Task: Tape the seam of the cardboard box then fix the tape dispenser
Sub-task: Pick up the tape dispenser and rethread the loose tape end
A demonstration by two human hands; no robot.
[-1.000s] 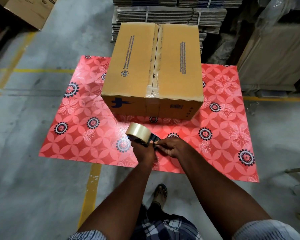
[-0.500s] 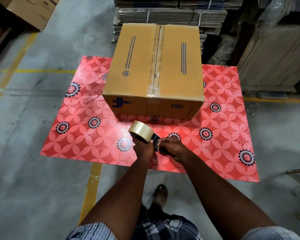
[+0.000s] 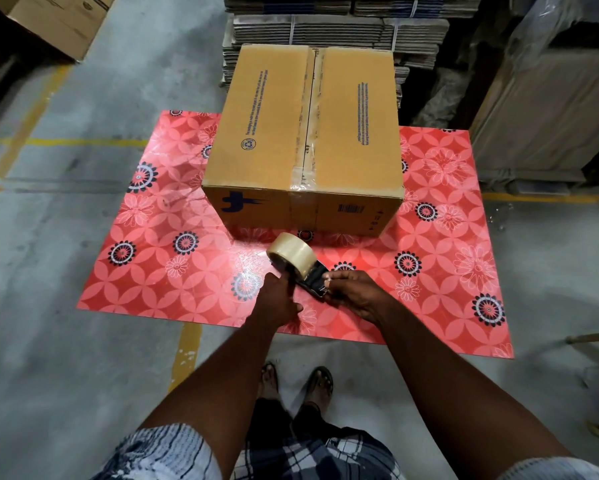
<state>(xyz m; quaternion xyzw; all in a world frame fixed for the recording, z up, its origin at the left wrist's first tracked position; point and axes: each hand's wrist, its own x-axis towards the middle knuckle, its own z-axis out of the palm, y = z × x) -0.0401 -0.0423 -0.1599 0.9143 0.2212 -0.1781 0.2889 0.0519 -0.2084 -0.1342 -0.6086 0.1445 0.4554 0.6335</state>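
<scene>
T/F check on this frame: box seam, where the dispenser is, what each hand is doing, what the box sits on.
1. The cardboard box has clear tape along its top seam. True.
2. The tape dispenser rests on top of the box. False: it is held in front of the box, over the red floral mat.
3. Both hands are on the dispenser. True: the left hand grips it, and the right hand pinches its black front end.
4. The box stands on bare concrete. False: it stands on the mat.
5. The box flaps are open. False: they are closed.
</scene>
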